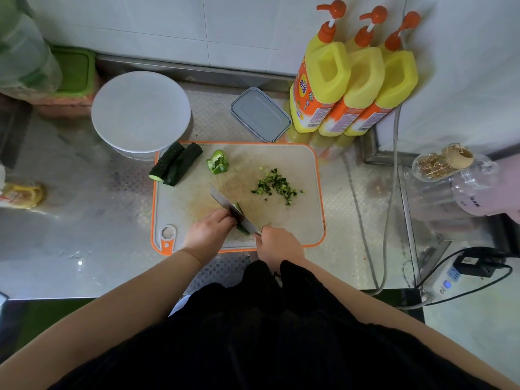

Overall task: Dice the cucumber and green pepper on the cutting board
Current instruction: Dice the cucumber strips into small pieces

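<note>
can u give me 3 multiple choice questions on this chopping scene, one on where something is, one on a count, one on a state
1. Where do the two uncut cucumber pieces lie?
A. at the far left corner of the cutting board
B. inside the grey lidded container
C. beside the power strip

2. How many yellow pump bottles stand against the wall?
A. one
B. three
C. five

3. What is the right hand doing?
A. resting flat on the counter
B. holding the knife by its handle
C. lifting the white bowl

Answers:
1 A, both dark pieces sit at the board's far left corner, overhanging its edge.
2 B, three orange pumps show side by side.
3 B, its grip closes round the handle while the left hand steadies the vegetable being cut.
</note>
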The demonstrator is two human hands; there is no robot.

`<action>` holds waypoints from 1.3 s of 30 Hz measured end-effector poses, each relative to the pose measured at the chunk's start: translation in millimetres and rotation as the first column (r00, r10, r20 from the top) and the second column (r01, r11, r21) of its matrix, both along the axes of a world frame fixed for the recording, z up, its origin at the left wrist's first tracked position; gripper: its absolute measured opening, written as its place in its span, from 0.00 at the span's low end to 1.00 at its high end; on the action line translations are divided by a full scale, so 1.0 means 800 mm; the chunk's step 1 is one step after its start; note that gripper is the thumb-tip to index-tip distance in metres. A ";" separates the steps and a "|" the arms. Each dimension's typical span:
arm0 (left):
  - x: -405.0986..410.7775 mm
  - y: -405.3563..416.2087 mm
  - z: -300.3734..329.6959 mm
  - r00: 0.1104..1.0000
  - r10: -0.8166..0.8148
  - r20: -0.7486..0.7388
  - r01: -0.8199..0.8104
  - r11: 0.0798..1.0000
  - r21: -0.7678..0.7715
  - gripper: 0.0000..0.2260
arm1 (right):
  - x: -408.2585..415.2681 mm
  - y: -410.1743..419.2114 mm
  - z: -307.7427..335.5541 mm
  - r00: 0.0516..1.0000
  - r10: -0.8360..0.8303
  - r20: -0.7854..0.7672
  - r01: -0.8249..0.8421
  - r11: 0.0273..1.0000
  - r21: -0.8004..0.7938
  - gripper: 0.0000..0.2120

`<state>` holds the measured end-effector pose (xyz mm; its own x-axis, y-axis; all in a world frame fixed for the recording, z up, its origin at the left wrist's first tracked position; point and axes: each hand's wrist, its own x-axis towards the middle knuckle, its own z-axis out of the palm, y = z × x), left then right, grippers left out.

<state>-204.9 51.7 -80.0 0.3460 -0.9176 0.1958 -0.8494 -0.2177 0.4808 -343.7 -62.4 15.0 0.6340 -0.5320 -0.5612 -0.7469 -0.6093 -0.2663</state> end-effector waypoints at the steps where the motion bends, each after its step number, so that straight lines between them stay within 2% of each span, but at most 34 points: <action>1: 0.000 0.000 -0.001 1.000 0.004 -0.006 -0.004 1.000 0.009 0.12 | 0.000 0.001 -0.001 1.000 -0.004 -0.004 0.004 1.000 0.000 0.15; 7: 0.001 -0.004 -0.003 1.000 0.015 -0.027 -0.014 1.000 0.012 0.06 | 0.005 0.000 -0.003 1.000 -0.018 -0.007 0.018 1.000 0.001 0.14; 13: 0.001 -0.004 -0.003 0.999 0.010 -0.035 -0.009 1.000 0.012 0.09 | 0.012 -0.002 -0.003 1.000 0.000 -0.029 0.000 1.000 0.009 0.10; 18: 0.001 -0.004 0.002 1.000 0.006 -0.008 -0.006 1.000 -0.017 0.05 | 0.010 0.003 -0.012 0.998 -0.032 -0.050 0.034 0.999 0.040 0.15; 22: 0.000 -0.004 0.001 1.000 0.004 0.009 -0.003 0.999 -0.037 0.10 | 0.004 0.002 -0.017 0.999 -0.024 -0.040 0.026 0.998 0.054 0.16; 27: -0.001 -0.002 -0.001 0.999 0.024 0.030 -0.022 0.997 -0.074 0.09 | 0.002 -0.013 -0.017 0.991 -0.131 -0.023 0.133 0.980 0.146 0.18; 37: -0.002 0.005 -0.005 0.997 0.063 -0.053 -0.064 0.998 -0.010 0.10 | -0.001 -0.001 -0.004 0.999 -0.007 0.032 0.006 1.000 0.020 0.16; 39: -0.001 0.004 -0.004 0.997 0.059 -0.055 -0.059 0.998 0.004 0.07 | -0.001 0.002 -0.005 1.000 0.001 0.027 -0.002 1.000 0.016 0.15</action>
